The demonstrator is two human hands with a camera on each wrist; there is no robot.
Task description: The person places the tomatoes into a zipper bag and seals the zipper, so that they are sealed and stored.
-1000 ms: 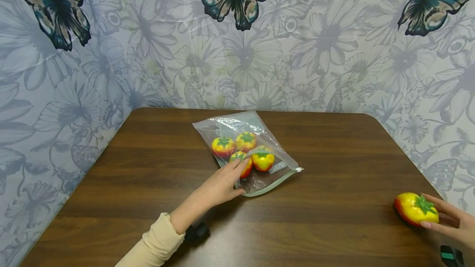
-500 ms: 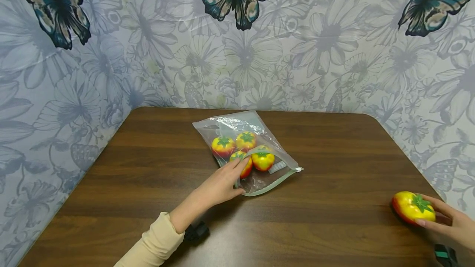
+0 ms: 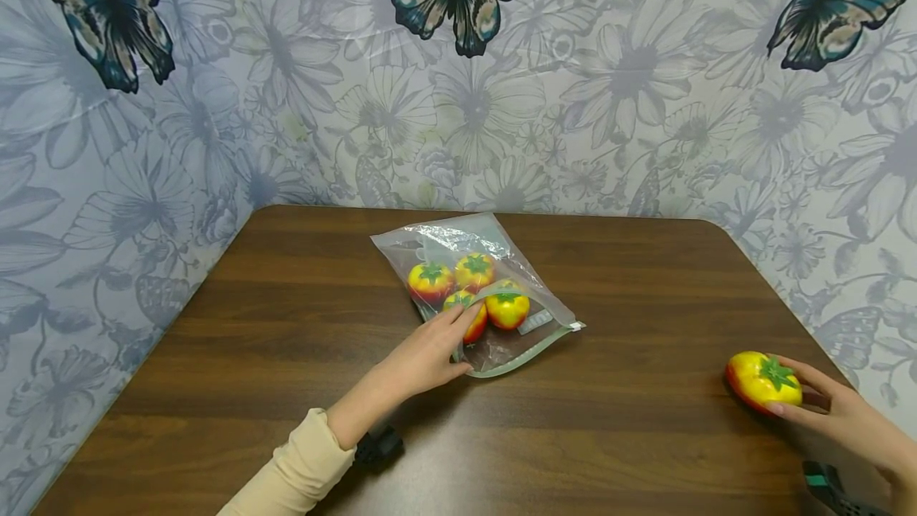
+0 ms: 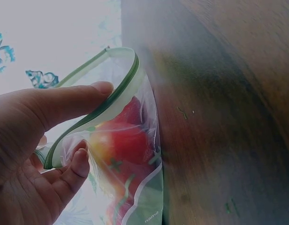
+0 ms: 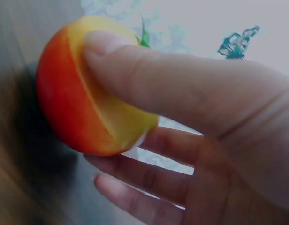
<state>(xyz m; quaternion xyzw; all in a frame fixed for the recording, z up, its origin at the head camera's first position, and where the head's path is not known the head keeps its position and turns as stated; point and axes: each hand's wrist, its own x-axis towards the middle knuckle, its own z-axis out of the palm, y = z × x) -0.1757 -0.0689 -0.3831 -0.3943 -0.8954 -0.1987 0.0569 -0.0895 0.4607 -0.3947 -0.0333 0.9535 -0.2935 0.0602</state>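
A clear zip bag (image 3: pixel 458 237) with a green seal strip lies on the table, with several yellow-and-red toy tomatoes (image 3: pixel 509 310) with green leafy tops inside. My left hand (image 3: pixel 423 358) holds the bag at its mouth. In the left wrist view the thumb (image 4: pixel 83 101) bears on the green strip and the curled fingers (image 4: pixel 75 171) hold the other lip, so the mouth gapes. My right hand (image 3: pixel 834 404) grips another toy tomato (image 3: pixel 755 377) low over the table's right side. In the right wrist view, the thumb lies across this tomato (image 5: pixel 64 93), with fingers beneath.
The brown wooden table (image 3: pixel 286 285) reaches back to a floral wall covering (image 3: pixel 308 102) with butterflies. Black wrist devices show under the left wrist (image 3: pixel 380 446) and at the right wrist (image 3: pixel 820 480). The bag sits left of the table's centre line at the back.
My right hand has moved left and slightly farther from me, carrying the toy tomato. The left hand and the bag have stayed in place.
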